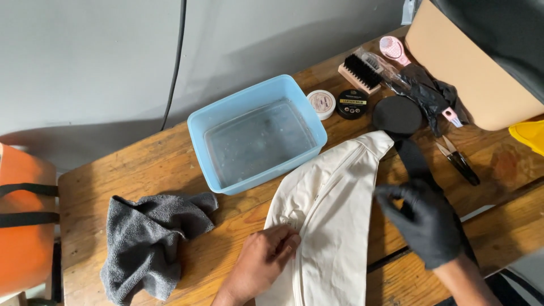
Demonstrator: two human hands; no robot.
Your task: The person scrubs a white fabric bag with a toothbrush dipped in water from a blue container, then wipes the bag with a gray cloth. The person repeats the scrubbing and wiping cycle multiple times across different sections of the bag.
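— Two hands on one bag, is that right? Start me at the left edge.

— At the far left stands an orange case [22,226] with black straps, off the table [141,164]. Next, on the wood, lies a crumpled grey cloth [150,241]. Behind it, further right, sits a blue tub [258,133] with clear water in it.

— And the left hand?

— The bare left hand [263,263] rests on the cream bag [331,226], fingertips pressed together at the zip near its left edge. I cannot tell whether it grips the zip pull or only presses the fabric.

— Where does the bag lie?

— Flat on the table, in the lower middle, just right of the tub's near corner. It runs from the bottom edge up towards a black sponge [398,115]. Its black strap [413,161] leads off the upper end.

— The right hand?

— The right hand [425,218], in a black glove, hovers at the bag's right edge, over the strap. Thumb and forefinger are curled towards each other; whether they pinch the strap is not clear.

— What sits behind?

— Two round tins beside the tub, a white tin [322,103] and a black tin [352,103]. Then a wooden brush [360,73] with black bristles, a pink brush [394,50], and a black glove [428,93] lying loose. Small black snips [458,160] lie right of the strap. A tan board [470,68] fills the far right corner, with something yellow [528,136] at the edge.
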